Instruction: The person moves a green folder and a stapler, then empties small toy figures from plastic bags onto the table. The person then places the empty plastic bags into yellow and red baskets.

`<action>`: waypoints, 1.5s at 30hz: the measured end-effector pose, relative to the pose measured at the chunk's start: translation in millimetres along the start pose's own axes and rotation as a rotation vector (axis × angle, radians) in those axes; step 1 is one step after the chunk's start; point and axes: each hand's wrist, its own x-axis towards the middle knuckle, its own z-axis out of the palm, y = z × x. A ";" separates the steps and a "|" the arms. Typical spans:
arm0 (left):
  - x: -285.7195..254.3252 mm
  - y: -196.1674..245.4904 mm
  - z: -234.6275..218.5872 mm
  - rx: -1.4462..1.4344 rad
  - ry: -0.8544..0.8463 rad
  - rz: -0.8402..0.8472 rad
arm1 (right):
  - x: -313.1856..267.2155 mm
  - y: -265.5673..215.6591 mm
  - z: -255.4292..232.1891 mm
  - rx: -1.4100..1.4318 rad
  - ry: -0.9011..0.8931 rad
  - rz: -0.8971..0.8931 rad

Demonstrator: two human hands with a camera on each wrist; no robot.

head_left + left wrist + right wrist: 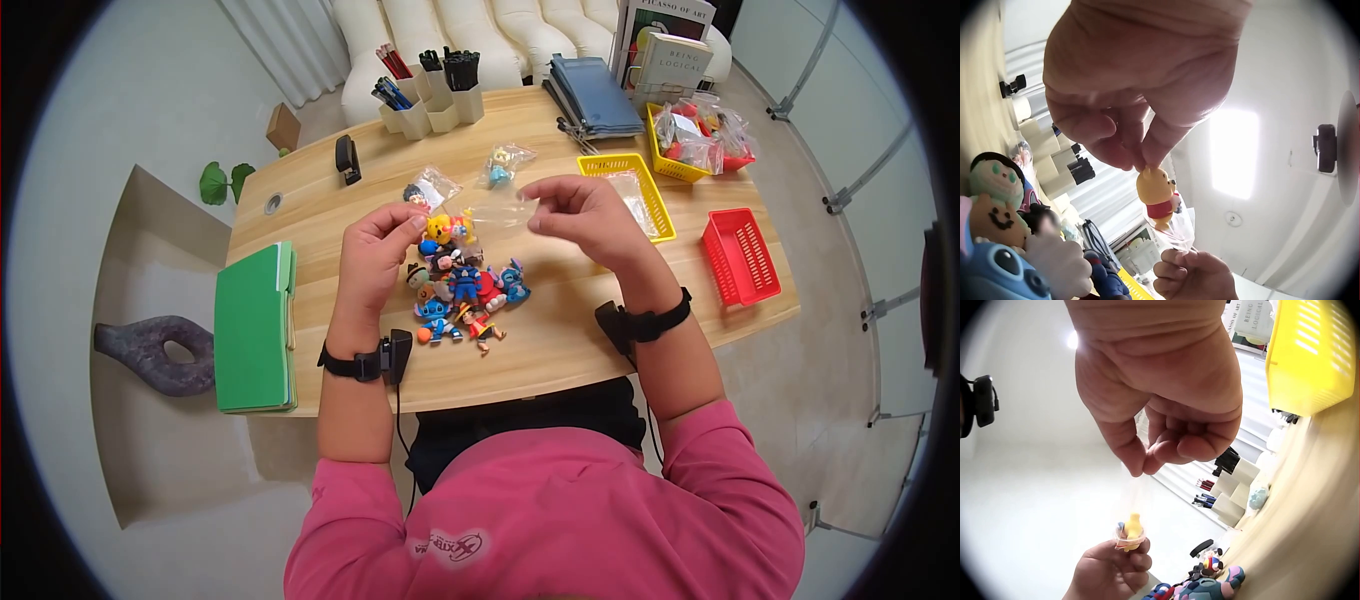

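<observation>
Between finger and thumb, my left hand (pixel 380 255) pinches a small yellow bear figure in a red shirt (pixel 1159 195) by the top of its head. A clear plastic bag (pixel 497 214) stretches from the figure to my right hand (pixel 590 222), whose thumb and fingertips pinch it. In the right wrist view the bag's mouth lies around the yellow figure (pixel 1134 530); how far the figure sits in it I cannot tell. Several toy figures (pixel 466 284) lie in a group on the table just below both hands.
Two bagged figures (pixel 432 187) (pixel 505 165) lie beyond the hands. A yellow basket (pixel 655 208) holds clear bags; another yellow basket (pixel 680 168) holds bagged items. A red basket (pixel 740 257) stands right, green folders (pixel 255 325) left. Pen holders (pixel 438 118), a stapler (pixel 347 160) and blue folders (pixel 595 95) are farther back.
</observation>
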 end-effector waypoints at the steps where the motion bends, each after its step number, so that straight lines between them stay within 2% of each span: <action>1: 0.4 -0.5 -0.3 -0.002 -0.007 0.020 | -2.1 -1.3 3.0 0.009 -0.126 0.029; 2: 0.3 -1.2 0.6 -0.002 -0.007 0.020 | -3.8 -2.9 6.1 0.018 -0.252 0.058; 3: -0.1 -2.0 2.1 0.004 -0.040 0.038 | -4.6 -4.4 10.6 0.018 -0.252 0.058; 5: -2.3 1.8 7.0 0.010 -0.073 0.055 | -5.4 -6.4 18.2 0.050 -0.225 0.172; 6: -3.8 5.3 9.0 0.012 -0.081 0.029 | -3.3 -3.1 14.7 -0.088 -0.207 0.173; 7: -4.7 8.0 10.3 0.014 -0.089 0.004 | -2.2 0.2 14.9 -0.088 -0.208 0.173; 9: -4.0 5.7 9.6 0.000 -0.064 -0.012 | -0.5 5.1 16.1 -0.154 -0.043 0.115; 10: -3.5 3.8 9.2 -0.015 -0.042 -0.028 | -0.7 4.4 16.1 -0.153 -0.042 0.116; 11: -2.5 1.4 7.4 -0.014 -0.043 -0.029 | -0.9 2.3 15.6 -0.111 0.006 0.094; 13: 0.3 -3.0 1.3 0.038 0.038 -0.133 | -0.1 1.3 13.5 -0.070 0.056 0.072; 16: 3.2 -5.4 -4.3 0.063 0.083 -0.183 | 5.1 6.1 7.0 0.128 0.259 0.005; 18: 8.2 -26.2 -8.3 0.154 0.074 -0.147 | 5.5 8.0 2.0 0.198 0.272 0.006; 20: 7.6 -23.7 -5.5 0.246 0.065 -0.110 | 6.0 5.4 3.4 0.267 0.284 0.004; 22: 2.2 -17.2 -1.2 0.575 -0.056 -0.254 | 4.1 2.1 8.3 0.218 0.235 0.011; 23: 1.3 -15.5 -1.9 0.574 -0.057 -0.253 | 3.3 1.9 9.4 0.217 0.237 0.011; 25: 0.5 -13.0 -5.4 0.544 -0.082 -0.115 | 1.9 2.1 10.8 0.244 0.115 0.038; 26: 1.1 -11.8 -4.5 0.544 -0.082 -0.114 | 2.0 3.0 10.5 0.263 0.051 0.049; 28: 0.6 -9.6 0.0 0.153 -0.127 -0.039 | -2.3 -3.1 16.4 0.223 0.002 0.077; 29: -4.0 -1.1 10.0 0.153 -0.124 -0.040 | -4.0 -5.6 19.7 0.183 -0.048 0.105; 31: -14.0 13.2 30.2 -0.247 -0.190 0.023 | -4.4 -4.0 22.4 0.149 -0.092 0.108; 32: -13.2 8.8 26.4 -0.246 -0.188 0.023 | -5.2 -4.2 24.4 0.139 -0.131 0.128; 34: -10.2 -1.3 16.7 0.041 -0.312 0.009 | -6.9 -4.3 26.5 0.134 -0.179 0.159; 35: -9.0 -2.3 14.5 0.041 -0.313 0.009 | -6.6 -3.9 26.4 0.133 -0.178 0.159; 37: -7.2 -2.4 13.0 -0.070 -0.132 0.038 | -5.8 -2.2 25.6 0.095 -0.165 0.173; 41: -7.1 -5.7 19.6 -0.049 -0.108 0.059 | -5.8 2.5 24.7 0.017 -0.190 0.219; 43: -10.9 -0.4 22.0 0.013 -0.176 0.031 | -5.9 12.1 29.8 0.125 -0.261 0.103; 45: -13.3 4.3 23.7 0.009 -0.200 0.030 | -6.2 7.6 28.2 0.059 -0.255 0.155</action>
